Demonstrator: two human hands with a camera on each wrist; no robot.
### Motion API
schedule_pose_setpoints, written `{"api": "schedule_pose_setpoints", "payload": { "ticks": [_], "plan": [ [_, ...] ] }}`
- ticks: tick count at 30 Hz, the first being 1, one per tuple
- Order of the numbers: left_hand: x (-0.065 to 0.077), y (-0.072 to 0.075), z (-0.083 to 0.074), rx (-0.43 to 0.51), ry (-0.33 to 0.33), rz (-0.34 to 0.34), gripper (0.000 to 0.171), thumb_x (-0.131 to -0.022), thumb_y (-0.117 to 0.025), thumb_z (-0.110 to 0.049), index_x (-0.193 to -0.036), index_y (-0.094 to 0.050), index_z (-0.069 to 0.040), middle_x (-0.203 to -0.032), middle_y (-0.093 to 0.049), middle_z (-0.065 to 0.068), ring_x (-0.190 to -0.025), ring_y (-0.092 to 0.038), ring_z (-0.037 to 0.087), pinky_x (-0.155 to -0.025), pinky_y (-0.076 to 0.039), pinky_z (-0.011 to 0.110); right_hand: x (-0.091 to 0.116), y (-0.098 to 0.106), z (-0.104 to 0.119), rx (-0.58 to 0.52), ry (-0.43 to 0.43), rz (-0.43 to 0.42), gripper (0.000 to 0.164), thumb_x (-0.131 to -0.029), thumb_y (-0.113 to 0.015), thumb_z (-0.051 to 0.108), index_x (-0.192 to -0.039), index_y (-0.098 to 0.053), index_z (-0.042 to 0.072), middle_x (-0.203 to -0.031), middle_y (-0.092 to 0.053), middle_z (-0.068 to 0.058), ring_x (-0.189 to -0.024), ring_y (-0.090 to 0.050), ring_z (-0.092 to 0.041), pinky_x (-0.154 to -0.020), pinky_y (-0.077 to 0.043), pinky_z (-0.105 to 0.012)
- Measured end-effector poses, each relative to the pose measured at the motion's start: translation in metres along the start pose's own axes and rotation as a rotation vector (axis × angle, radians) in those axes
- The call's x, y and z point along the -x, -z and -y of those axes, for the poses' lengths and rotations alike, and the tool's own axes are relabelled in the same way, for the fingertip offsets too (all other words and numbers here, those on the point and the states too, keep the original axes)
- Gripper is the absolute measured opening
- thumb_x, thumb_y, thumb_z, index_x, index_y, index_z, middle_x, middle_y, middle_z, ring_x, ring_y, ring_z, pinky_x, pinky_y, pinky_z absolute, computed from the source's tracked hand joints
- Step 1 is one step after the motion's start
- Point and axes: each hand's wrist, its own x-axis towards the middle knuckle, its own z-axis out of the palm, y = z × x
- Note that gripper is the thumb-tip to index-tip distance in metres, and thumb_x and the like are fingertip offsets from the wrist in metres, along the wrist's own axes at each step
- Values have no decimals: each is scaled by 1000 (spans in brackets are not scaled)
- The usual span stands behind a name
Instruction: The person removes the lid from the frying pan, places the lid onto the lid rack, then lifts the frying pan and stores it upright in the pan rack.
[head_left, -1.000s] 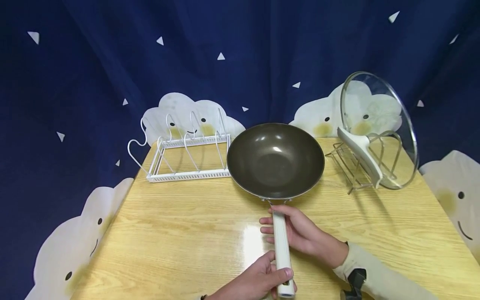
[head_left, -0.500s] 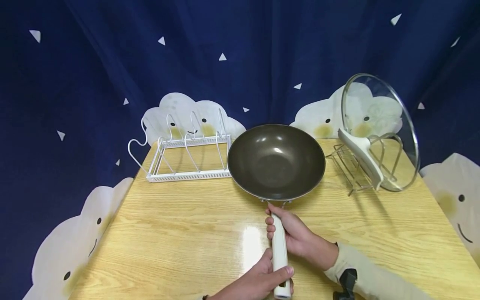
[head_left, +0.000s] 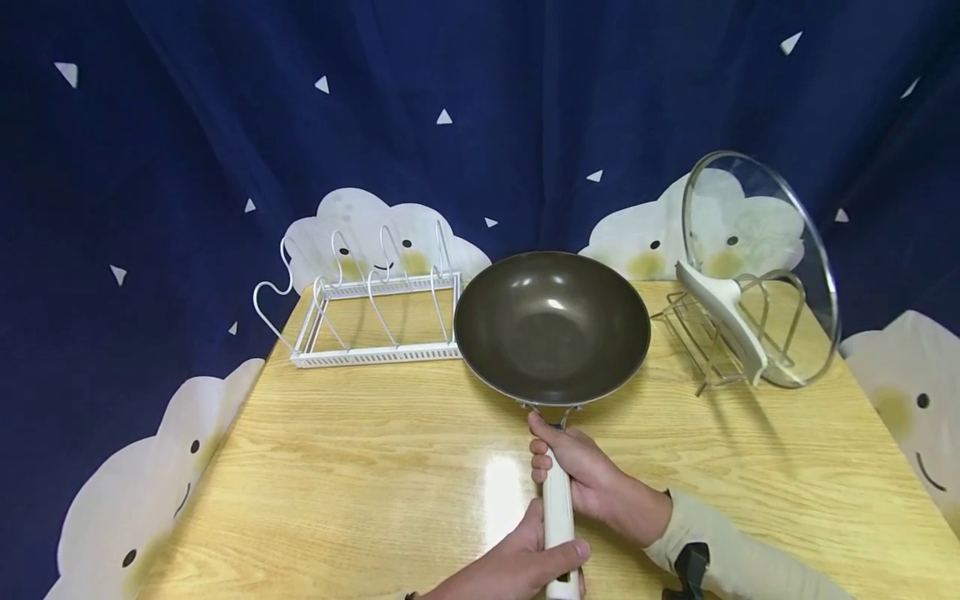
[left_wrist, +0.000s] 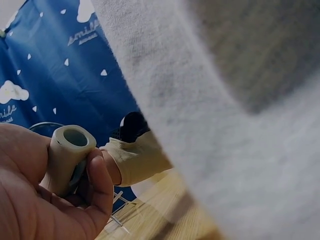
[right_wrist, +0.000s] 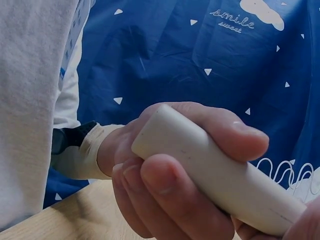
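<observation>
A dark brown wok [head_left: 552,333] with a cream handle [head_left: 558,508] is held over the table, its inside facing up and its handle toward me. My left hand [head_left: 517,560] grips the handle's near end, with the thumb lying across the top. Further up, close to the pan, my right hand [head_left: 592,477] wraps its fingers round the same handle. The left wrist view shows the hollow handle end [left_wrist: 75,137] between the left thumb and fingers. In the right wrist view, the left hand [right_wrist: 185,195] holds the handle's underside [right_wrist: 210,165], while the right hand barely shows at the lower right corner.
A white wire rack [head_left: 375,354] stands at the back left, close beside the wok. At the back right, a metal wire stand [head_left: 712,379] bears a glass lid [head_left: 780,225] with a white handle. A dark blue curtain [head_left: 525,100] hangs behind the wooden table [head_left: 337,467].
My right hand's fingers, straight beside the handle one second ago, have curled round it. The handle's near end has shifted slightly left and toward me. My left hand keeps its grip.
</observation>
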Motion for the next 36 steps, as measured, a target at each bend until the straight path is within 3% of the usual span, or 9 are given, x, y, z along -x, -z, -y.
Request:
{"api": "schedule_pose_setpoints", "payload": {
  "ticks": [5, 16, 23, 31, 36],
  "plan": [
    [0, 0, 0, -32, -3, -20, 41, -102, -58, -22, -126, -28, -8, -83, -66, 0, -73, -60, 8, -66, -49, 22, 1, 0, 0, -2, 7, 10, 25, -108, -53, 32, -100, -41, 13, -68, -43, 9, -53, -40, 0, -51, -41, -15],
    [2, -1, -2, 0, 22, -17, 41, -102, -58, -21, -128, -28, -10, -84, -67, 5, -71, -64, 10, -62, -52, 23, 0, -2, 0, -43, -10, 20, 22, -109, -50, 32, -99, -42, 14, -66, -41, 10, -51, -39, 0, -49, -40, -14],
    [3, -3, -4, -70, 41, -74, 47, -100, -59, -23, -133, -30, -7, -86, -68, 5, -75, -65, 11, -67, -53, 23, 0, -2, -1, -50, -29, 19, 23, -108, -53, 32, -95, -43, 15, -65, -41, 10, -50, -40, 1, -49, -40, -13],
    [3, -8, -8, -100, 22, -115, 52, -97, -60, -23, -138, -31, -7, -86, -66, 8, -75, -65, 14, -69, -53, 27, 0, -4, 4, -111, -64, 38, 15, -110, -49, 27, -108, -40, 15, -63, -41, 11, -48, -39, 2, -47, -39, -13],
    [3, -9, -13, -162, 1, -138, 52, -96, -60, -24, -138, -33, -9, -98, -62, 11, -82, -65, 17, -77, -52, 29, 1, -6, 8, -84, -80, 59, 18, -110, -47, 22, -100, -33, 14, -62, -41, 12, -48, -38, 3, -47, -37, -11]
  ]
}}
